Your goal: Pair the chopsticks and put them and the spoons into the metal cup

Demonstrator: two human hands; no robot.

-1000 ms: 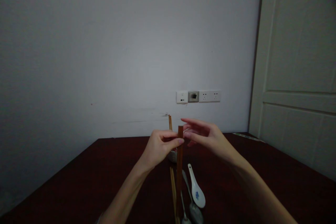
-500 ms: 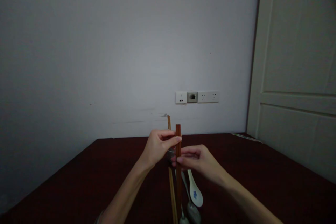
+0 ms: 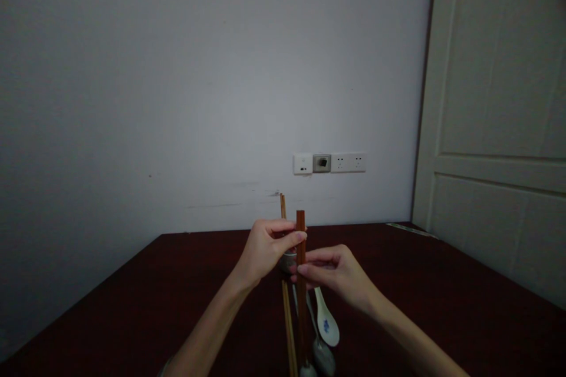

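Observation:
A pair of reddish-brown chopsticks point(image 3: 301, 300) stands upright, side by side, between my hands. My left hand point(image 3: 267, 247) pinches them near the top, and my right hand point(image 3: 336, 271) grips them a little lower. Partly hidden behind my fingers is a small cup point(image 3: 288, 263), with lighter chopsticks point(image 3: 283, 206) rising above my left hand. Another pair of light wooden chopsticks point(image 3: 289, 330) lies on the table to the left of the held pair. To the right lie a white soup spoon with a blue mark point(image 3: 328, 330) and metal spoons point(image 3: 324, 356).
The dark red table point(image 3: 145, 300) reaches back to a pale wall point(image 3: 221, 100). Sockets and switch plates point(image 3: 329, 163) are set in the wall. A panelled door point(image 3: 495, 129) stands at the right, and a thin strip point(image 3: 411, 230) lies near the table's back right corner.
Both hands keep their hold on the reddish-brown chopsticks with almost no movement. The background and the lying utensils have shifted slightly left in view.

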